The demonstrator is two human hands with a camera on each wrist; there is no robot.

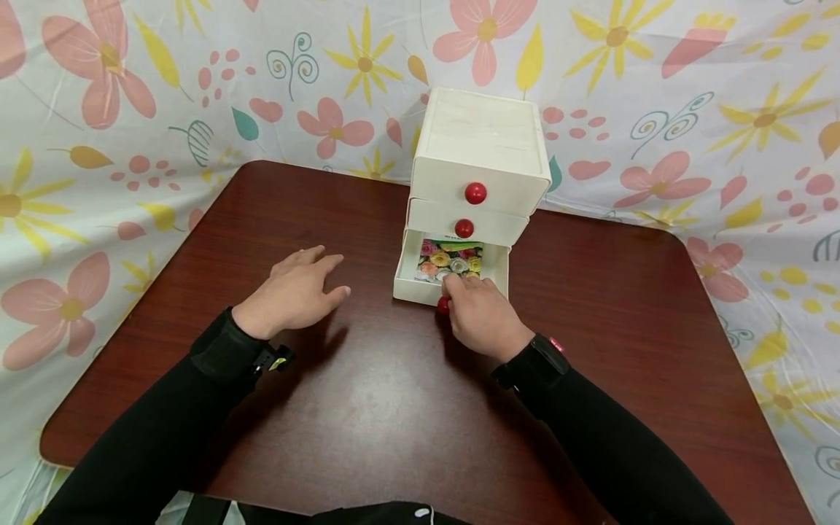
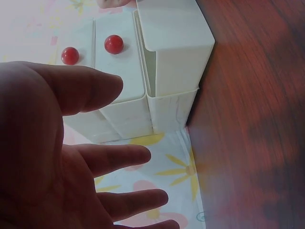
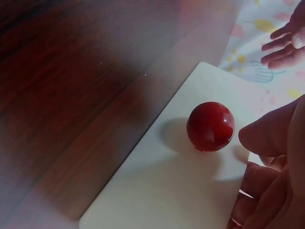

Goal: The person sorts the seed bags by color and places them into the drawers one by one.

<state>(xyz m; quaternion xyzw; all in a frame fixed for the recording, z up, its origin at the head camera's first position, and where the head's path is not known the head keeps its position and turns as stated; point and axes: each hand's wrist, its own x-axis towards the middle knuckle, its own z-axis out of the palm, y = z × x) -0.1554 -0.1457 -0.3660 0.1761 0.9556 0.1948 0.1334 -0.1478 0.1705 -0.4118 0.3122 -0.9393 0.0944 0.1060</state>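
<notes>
A small white drawer cabinet [image 1: 485,135] stands at the back of the table, its bottom drawer [image 1: 412,292] pulled out. Inside that drawer lies a flower-printed packet [image 1: 436,257] with roses on it. My right hand [image 1: 485,317] is at the drawer's front panel, beside its red knob [image 3: 210,126]. Its curled fingers [image 3: 257,179] reach over the panel's top edge, with the thumb on the knob side. My left hand [image 1: 289,292] hovers left of the cabinet, fingers spread, holding nothing. In the left wrist view, the left thumb [image 2: 90,88] overlaps the cabinet's upper drawers.
Two upper drawers with a top red knob [image 1: 475,193] and a middle red knob [image 1: 464,228] are closed. The dark brown table [image 1: 354,430] has rounded corners. A floral cloth [image 1: 230,87] hangs behind and around it.
</notes>
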